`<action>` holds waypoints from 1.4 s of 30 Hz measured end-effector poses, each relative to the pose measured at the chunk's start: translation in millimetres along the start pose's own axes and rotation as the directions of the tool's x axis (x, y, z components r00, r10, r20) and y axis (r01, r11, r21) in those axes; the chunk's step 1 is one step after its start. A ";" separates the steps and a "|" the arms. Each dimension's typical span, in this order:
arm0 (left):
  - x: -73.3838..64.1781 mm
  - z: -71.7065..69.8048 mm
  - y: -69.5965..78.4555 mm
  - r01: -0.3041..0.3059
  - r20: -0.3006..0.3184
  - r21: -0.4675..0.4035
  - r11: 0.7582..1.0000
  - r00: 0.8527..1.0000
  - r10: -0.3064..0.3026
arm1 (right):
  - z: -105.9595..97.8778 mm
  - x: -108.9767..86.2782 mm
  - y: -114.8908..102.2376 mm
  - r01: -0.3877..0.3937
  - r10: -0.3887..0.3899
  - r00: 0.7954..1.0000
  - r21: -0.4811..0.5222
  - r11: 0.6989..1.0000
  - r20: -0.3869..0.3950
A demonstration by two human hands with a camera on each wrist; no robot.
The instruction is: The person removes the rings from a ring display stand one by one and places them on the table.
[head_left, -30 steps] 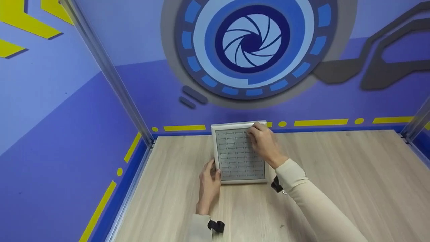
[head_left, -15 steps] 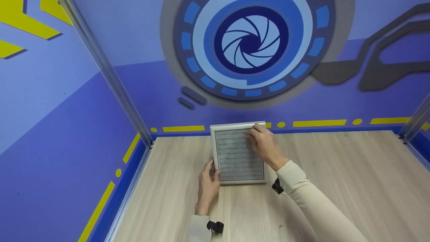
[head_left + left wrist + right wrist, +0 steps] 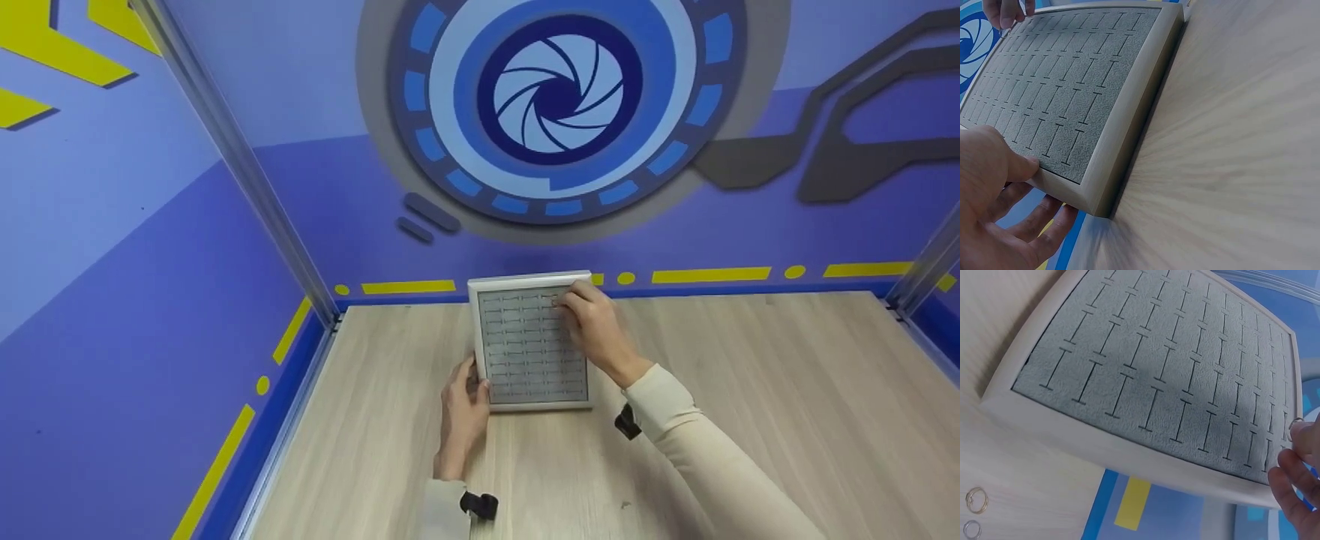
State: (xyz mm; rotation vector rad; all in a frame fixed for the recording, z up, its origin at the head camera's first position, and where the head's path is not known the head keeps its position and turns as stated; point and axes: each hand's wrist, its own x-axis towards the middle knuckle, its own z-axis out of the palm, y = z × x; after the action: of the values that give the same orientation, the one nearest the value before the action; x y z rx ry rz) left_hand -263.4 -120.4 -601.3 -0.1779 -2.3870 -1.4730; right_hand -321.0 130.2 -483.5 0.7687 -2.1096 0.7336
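A ring display board (image 3: 525,352) with a pale wooden frame and grey slotted padding leans back, its lower edge on the table. My left hand (image 3: 463,409) grips its left side, thumb (image 3: 1026,167) on the front of the frame and other fingers behind. Near the top right corner, my right hand (image 3: 596,326) pinches a small ring (image 3: 1296,421) at the padding's upper slots. Whether the ring sits in a slot I cannot tell, as the fingers partly cover it. Two loose rings, one gold-coloured (image 3: 977,500) and one silvery (image 3: 972,529), lie on the table in the right wrist view.
The wooden table (image 3: 787,390) reaches to a blue printed wall (image 3: 750,225) just behind the board. A second wall (image 3: 150,300) stands on the left, with a metal corner post (image 3: 247,165) between them.
My right hand has shifted slightly right and down from the upper slots, and the ring at its fingertips now shows more. The left hand and board stay essentially still.
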 end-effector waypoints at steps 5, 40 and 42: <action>-0.3 -0.9 0.6 0.001 0.003 0.010 1.000 1.000 -0.001 | -6.6 -5.8 -0.3 -0.020 0.021 0.999 -0.015 1.000 0.039; 0.2 -1.5 2.8 0.031 0.013 0.019 0.999 0.999 -0.031 | -53.2 -75.8 13.6 -0.106 0.110 0.987 -0.038 0.994 0.120; 0.2 -1.1 3.1 0.029 0.013 0.016 0.999 0.999 -0.030 | -55.7 -80.4 14.8 -0.110 0.114 0.987 -0.037 0.993 0.115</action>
State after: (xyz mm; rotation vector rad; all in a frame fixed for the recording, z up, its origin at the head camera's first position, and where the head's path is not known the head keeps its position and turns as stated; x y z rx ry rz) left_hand -262.5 -120.0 -598.1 -0.1500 -2.4211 -1.4702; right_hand -263.6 201.5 -521.1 0.6965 -2.2800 0.7299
